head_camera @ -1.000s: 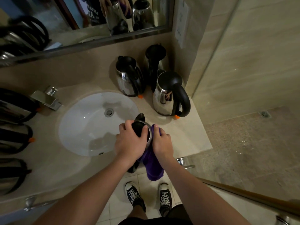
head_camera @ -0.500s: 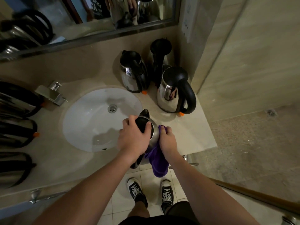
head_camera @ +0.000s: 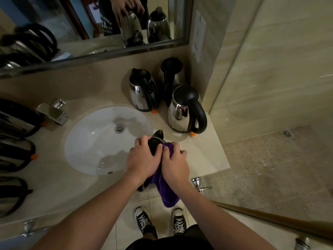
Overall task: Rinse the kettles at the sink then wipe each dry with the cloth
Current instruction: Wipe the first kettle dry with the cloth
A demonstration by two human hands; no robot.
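Over the counter's front edge, right of the white sink, I hold a steel kettle with a black lid. My left hand grips its top from the left. My right hand holds a purple cloth bunched against the kettle's right side; the cloth's tail hangs below the counter edge. Most of the kettle's body is hidden by both hands.
Three steel kettles with black handles stand at the back right: one, one in the corner, one nearest. Several more kettles line the left edge. A chrome faucet sits left of the basin. A mirror hangs above.
My right hand has slid up and over the kettle's side with the cloth, now closer to my left thumb. The left hand keeps its grip on the lid.
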